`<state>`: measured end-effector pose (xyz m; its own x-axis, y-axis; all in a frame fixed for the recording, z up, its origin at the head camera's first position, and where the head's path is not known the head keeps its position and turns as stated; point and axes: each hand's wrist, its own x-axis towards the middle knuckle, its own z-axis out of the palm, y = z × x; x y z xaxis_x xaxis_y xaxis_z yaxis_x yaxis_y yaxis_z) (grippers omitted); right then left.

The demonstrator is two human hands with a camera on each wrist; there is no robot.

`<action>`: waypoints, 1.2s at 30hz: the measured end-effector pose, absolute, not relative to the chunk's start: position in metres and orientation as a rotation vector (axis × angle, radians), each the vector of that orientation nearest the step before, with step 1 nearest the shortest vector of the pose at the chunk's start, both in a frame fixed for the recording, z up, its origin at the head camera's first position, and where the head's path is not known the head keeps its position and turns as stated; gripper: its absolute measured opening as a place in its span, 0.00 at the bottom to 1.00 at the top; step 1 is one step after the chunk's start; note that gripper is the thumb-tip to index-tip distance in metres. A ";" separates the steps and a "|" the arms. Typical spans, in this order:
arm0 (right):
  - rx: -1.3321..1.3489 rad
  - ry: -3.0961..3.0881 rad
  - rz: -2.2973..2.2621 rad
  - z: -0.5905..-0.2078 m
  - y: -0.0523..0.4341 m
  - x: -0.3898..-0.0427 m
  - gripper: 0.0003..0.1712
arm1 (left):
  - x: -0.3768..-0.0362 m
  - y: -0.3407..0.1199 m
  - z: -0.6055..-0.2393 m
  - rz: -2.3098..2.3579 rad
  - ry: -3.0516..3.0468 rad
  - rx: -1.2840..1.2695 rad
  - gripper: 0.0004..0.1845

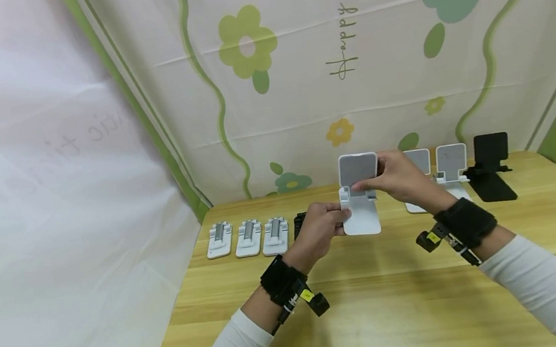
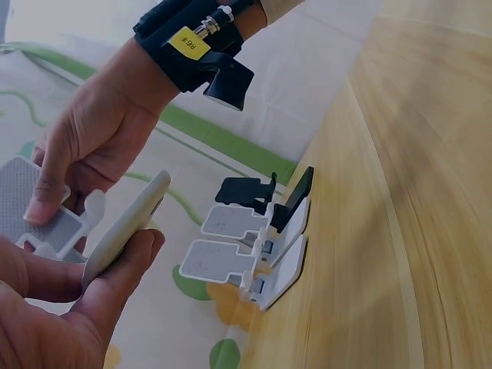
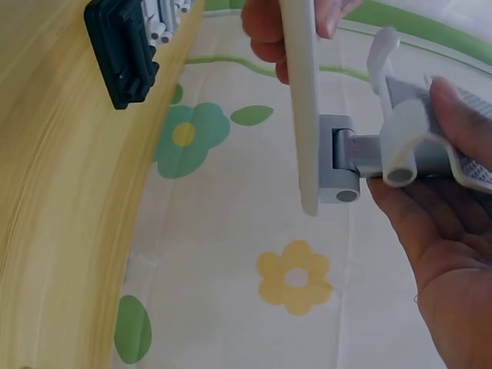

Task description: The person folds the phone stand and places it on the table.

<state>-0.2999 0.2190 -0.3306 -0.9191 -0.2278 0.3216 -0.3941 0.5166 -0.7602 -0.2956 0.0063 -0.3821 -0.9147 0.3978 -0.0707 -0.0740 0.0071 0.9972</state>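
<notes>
A white phone stand (image 1: 360, 196) is held above the wooden table (image 1: 372, 299), unfolded. My left hand (image 1: 320, 228) grips its base plate (image 2: 127, 223) from the left. My right hand (image 1: 394, 177) pinches the upright grey-padded back panel (image 3: 453, 154) near its lip. The hinge (image 3: 342, 165) between base (image 3: 301, 100) and panel shows in the right wrist view.
Three folded white stands (image 1: 248, 237) and a folded black one (image 1: 299, 223) lie in a row at the left. Two opened white stands (image 1: 451, 169) and an opened black stand (image 1: 492, 165) stand at the back right. A flowered cloth (image 1: 348, 64) hangs behind the table.
</notes>
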 end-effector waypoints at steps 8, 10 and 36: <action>0.472 -2.549 1.334 -0.332 0.216 -0.302 0.27 | -0.295 0.006 -0.382 1.966 1.948 0.328 0.14; 0.474 -2.534 1.331 -0.333 0.215 -0.303 0.26 | -0.295 0.006 -0.382 1.965 1.947 0.322 0.14; 0.884 -2.304 0.560 -0.305 0.199 -0.295 0.13 | -0.302 0.002 -0.400 1.912 2.016 0.270 0.15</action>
<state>-0.2947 0.1985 -0.3046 -0.5968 -0.4515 0.6633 -0.7055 0.6890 -0.1658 -0.3015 0.0023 -0.4002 -0.9213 0.3700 -0.1192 -0.0995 0.0720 0.9924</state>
